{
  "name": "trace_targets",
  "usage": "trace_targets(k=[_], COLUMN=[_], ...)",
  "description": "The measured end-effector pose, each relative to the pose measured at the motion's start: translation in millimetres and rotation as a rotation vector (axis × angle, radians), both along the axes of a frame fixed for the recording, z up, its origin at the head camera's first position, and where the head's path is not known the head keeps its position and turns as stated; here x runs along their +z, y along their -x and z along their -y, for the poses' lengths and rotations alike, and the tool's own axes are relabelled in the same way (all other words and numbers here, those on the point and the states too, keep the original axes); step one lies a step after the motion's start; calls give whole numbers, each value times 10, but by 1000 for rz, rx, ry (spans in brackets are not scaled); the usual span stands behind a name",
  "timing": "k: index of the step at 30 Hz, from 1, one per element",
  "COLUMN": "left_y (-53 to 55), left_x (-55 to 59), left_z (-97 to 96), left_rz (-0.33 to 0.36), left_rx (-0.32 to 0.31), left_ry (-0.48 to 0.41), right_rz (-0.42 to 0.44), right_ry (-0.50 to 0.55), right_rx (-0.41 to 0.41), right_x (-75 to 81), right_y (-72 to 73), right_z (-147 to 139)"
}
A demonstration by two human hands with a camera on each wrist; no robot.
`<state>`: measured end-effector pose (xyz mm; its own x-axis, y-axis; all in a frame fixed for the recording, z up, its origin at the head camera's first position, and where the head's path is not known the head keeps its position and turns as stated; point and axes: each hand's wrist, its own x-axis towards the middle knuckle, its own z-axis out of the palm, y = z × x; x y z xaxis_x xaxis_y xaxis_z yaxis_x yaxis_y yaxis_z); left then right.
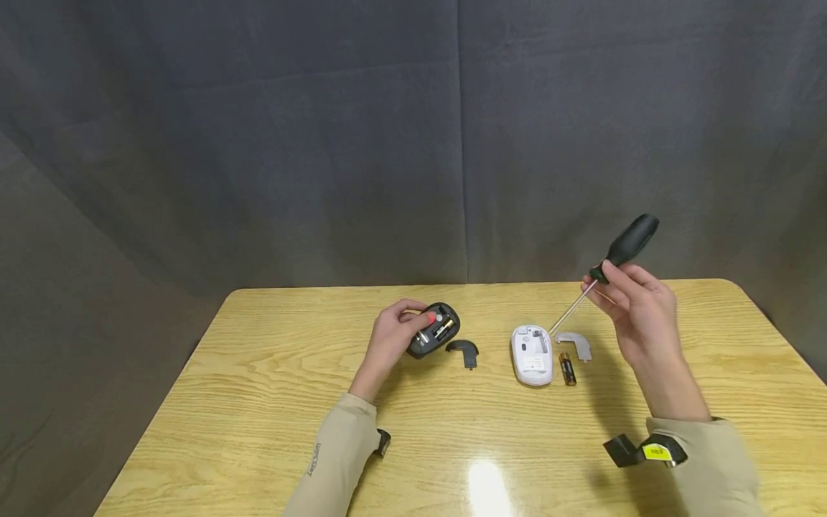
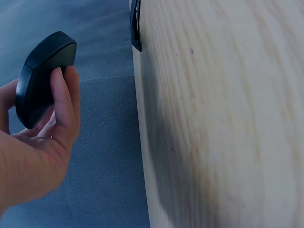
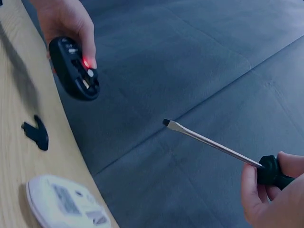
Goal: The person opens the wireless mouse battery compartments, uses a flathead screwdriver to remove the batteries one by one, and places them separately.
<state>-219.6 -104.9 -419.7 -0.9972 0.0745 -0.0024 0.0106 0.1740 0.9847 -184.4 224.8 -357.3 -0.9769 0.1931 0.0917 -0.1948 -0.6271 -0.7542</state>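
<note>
My left hand (image 1: 395,336) grips a black computer mouse (image 1: 425,346) with its underside turned up. A battery (image 1: 444,329) sits in its uncovered compartment, and red light falls on the thumb. My right hand (image 1: 641,309) holds a flathead screwdriver (image 3: 213,144) by the front of its dark handle (image 1: 633,238), blade angled down to the left. On the table under the blade lies a white mouse (image 1: 533,356), underside up, its battery slot uncovered. Beside it are a loose battery (image 1: 567,369) and a white battery cover (image 1: 575,345). Between the two mice lies a black battery cover (image 1: 465,352).
The wooden table (image 1: 271,416) ends at a far edge just behind the mice. A grey curtain (image 1: 323,158) hangs behind it. Each wrist wears a dark strap-on device, such as the right wrist camera (image 1: 646,451).
</note>
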Motion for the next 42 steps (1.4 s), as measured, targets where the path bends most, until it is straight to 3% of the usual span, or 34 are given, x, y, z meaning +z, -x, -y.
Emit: trace_targets(k=[11, 27, 35, 42], left_y=[-5, 6, 8, -7], left_x=[2, -14, -25, -18], left_z=[-4, -12, 4, 11], left_rz=[-10, -17, -5, -7], left_rx=[5, -2, -3, 2], left_ry=[19, 17, 15, 11], right_rz=[-55, -105, -148, -113], right_ry=[-23, 6, -130, -316], right_rx=[66, 45, 65, 75], right_x=[131, 300, 289, 253], right_y=[25, 20, 10, 5], right_z=[274, 608, 716, 881])
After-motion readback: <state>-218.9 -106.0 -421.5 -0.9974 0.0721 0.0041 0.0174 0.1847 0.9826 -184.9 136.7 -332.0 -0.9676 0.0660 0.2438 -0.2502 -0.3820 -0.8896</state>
